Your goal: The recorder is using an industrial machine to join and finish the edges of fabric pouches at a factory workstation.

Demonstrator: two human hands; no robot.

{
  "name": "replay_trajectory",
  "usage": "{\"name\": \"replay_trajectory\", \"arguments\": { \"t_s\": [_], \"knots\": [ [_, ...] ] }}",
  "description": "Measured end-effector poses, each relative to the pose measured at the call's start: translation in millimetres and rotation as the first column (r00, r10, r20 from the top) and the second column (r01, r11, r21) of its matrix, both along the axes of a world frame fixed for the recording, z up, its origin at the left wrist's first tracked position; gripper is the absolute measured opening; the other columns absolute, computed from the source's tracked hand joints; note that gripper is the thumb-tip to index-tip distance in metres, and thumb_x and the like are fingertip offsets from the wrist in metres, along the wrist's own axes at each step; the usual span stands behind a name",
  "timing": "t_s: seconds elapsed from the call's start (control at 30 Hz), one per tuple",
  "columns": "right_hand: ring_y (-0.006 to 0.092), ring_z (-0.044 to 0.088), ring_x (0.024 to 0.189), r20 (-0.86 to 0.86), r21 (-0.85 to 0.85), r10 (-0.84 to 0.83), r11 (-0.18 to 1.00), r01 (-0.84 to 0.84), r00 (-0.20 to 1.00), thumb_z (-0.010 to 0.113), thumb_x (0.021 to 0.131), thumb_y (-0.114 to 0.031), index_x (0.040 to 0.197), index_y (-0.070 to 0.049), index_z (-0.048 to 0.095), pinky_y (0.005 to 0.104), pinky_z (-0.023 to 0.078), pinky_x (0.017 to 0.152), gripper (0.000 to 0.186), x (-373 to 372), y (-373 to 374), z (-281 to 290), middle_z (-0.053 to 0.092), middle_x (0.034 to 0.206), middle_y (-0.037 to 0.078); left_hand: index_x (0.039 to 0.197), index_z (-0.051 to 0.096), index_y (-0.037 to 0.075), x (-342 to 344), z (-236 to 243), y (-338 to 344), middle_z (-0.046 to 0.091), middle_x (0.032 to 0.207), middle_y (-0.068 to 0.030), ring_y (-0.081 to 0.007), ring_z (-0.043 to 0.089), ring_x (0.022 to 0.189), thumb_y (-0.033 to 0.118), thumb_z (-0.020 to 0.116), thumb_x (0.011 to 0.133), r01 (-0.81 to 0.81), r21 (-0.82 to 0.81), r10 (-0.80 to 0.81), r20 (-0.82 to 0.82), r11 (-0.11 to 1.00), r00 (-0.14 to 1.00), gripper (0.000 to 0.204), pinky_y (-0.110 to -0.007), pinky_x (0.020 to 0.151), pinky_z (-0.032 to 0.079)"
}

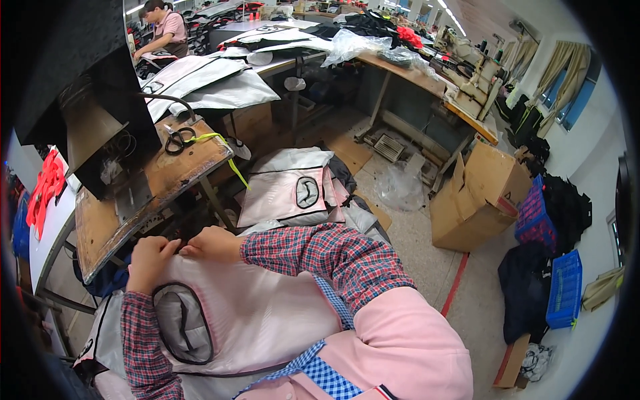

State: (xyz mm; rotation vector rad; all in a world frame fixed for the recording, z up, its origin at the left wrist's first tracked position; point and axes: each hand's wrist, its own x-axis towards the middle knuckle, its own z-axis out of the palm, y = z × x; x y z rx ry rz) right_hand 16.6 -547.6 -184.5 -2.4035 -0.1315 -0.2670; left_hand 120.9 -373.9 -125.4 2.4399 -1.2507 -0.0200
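A white-and-pink fabric panel [267,307] with a dark-edged oval opening [183,323] lies across the lower middle, in front of my body. My left hand [150,257] is closed on its upper edge at the left, with thumb and index finger together. My right hand [213,243] pinches the same edge just to the right, fingertips curled over it and partly hidden. Both hands are beside the worn wooden machine table [100,233], where black scissors [179,141] and a yellow strap [239,175] lie.
A dark machine housing [143,160] stands left. A fabric stack [273,187] sits ahead. Cardboard box [477,200], blue crate [563,290] and dark bundles are right. A co-worker [167,30] works at the back left; benches with sewing machines [473,80] line the back.
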Motion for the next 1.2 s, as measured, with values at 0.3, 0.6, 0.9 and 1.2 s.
{"name": "replay_trajectory", "arguments": {
  "t_s": [0.3,0.6,0.9,1.2],
  "knots": [
    [0.0397,0.064,0.082,0.040,0.050,0.006,0.999,-0.008,0.999,0.053,0.094,-0.044,0.091,-0.005,0.071,0.0458,0.051,0.073,0.043,28.9,-14.9,33.4,0.067,0.085,0.020,0.087,0.064,0.004,92.9,17.5,84.3,0.055,0.068,0.0090,-0.0056,0.046,0.053,0.032,0.057,0.097,-0.412,-0.349,0.012,-0.751,0.841,0.660,0.031,-0.025,0.046,0.035],
    [0.0391,0.064,0.081,0.055,-0.041,-0.015,0.999,0.017,0.998,0.052,0.095,-0.043,0.088,-0.004,0.071,0.0451,0.050,0.075,0.044,49.3,-36.2,48.7,0.067,0.084,0.020,0.105,0.065,0.004,123.5,-14.0,69.5,0.066,0.099,-0.0022,-0.0107,0.062,0.087,0.023,0.059,0.096,-0.551,-0.614,-0.390,-0.788,0.566,0.477,0.023,-0.025,0.079,0.050],
    [0.0287,0.064,0.072,-0.050,0.004,-0.003,1.000,0.003,0.999,0.055,0.095,-0.041,0.092,-0.007,0.071,0.0397,0.051,0.070,0.038,70.6,-36.6,50.1,0.066,0.078,0.018,0.116,0.062,0.006,114.1,5.0,66.2,0.064,0.109,-0.0030,-0.0127,0.059,0.100,0.022,0.058,0.096,-0.433,-0.734,-0.407,-0.662,0.524,0.630,0.026,-0.028,0.090,0.047],
    [0.0388,0.063,0.075,0.186,-0.009,0.002,1.000,0.000,0.983,0.053,0.095,-0.042,0.090,-0.003,0.070,0.0449,0.048,0.069,0.043,87.2,-55.6,35.1,0.065,0.081,0.024,0.094,0.066,0.006,138.6,0.2,41.5,0.064,0.081,0.0000,-0.0105,0.057,0.072,0.032,0.059,0.095,-0.592,-0.616,-0.257,-0.774,0.520,0.579,0.026,-0.026,0.067,0.046]
  ]
}}
